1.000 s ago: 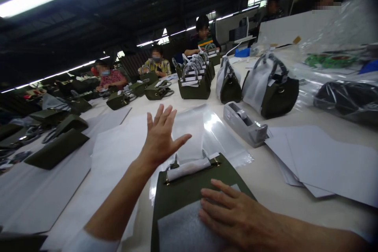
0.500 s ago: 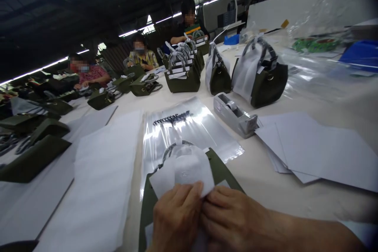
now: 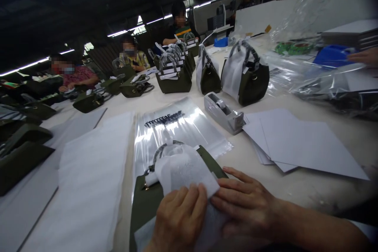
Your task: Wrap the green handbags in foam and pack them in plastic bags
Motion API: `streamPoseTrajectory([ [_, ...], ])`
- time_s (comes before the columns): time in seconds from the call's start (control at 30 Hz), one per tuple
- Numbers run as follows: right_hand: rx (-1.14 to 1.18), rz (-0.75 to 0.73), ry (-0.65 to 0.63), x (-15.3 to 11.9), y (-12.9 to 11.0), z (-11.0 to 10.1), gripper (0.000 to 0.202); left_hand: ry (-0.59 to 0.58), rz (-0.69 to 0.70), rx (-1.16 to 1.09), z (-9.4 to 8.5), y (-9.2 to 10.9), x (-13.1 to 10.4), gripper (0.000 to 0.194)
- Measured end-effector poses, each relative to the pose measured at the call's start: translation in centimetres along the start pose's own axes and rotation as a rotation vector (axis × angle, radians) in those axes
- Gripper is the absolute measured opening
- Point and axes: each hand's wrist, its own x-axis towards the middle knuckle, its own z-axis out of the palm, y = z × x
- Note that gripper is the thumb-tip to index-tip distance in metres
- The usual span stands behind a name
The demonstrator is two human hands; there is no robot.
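A dark green handbag (image 3: 144, 201) lies in front of me at the bottom centre, its wrapped handles pointing away. Over it is a thin white wrapping sheet (image 3: 184, 167), covering the handle bases and much of the front. My left hand (image 3: 180, 217) has its fingers curled down and closed on the sheet's near part. Stretched out and slightly spread, the fingers of my right hand (image 3: 248, 200) lie flat on the sheet's right edge and the bag's side. The bag's lower part is hidden under my hands.
Beyond the bag lie clear plastic bags (image 3: 174, 126) with black print, and a tape dispenser (image 3: 223, 112). White sheets (image 3: 91, 173) are at left, white cards (image 3: 295, 138) at right. Finished-looking handbags (image 3: 254, 82) stand behind. A co-worker's hand (image 3: 364, 56) reaches in at right.
My right hand has gone from curled fingers beside my left to lying flat, further right. The sheet's upper part is smoother and spread wider. Another person's hand has appeared at the right edge.
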Motion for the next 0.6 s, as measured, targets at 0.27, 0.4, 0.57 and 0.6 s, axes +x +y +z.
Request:
streamPoseTrajectory([
  [0.27,0.024,0.076,0.039,0.4,-0.2,-0.2,0.042,-0.049,0.006,-0.028,0.5,-0.1,0.2,0.028],
  [0.4,0.086,0.092,0.079,0.3,-0.1,0.0,0.036,-0.072,0.019,-0.068,0.8,-0.3,0.7,0.031],
  [0.57,0.073,0.110,0.132,-0.3,-0.2,0.7,0.038,-0.129,-0.027,-0.087,0.8,-0.1,-0.3,0.029],
  [0.6,0.054,0.123,0.146,-0.4,-0.4,0.7,0.039,-0.134,-0.010,-0.072,0.8,-0.1,-0.7,0.029],
])
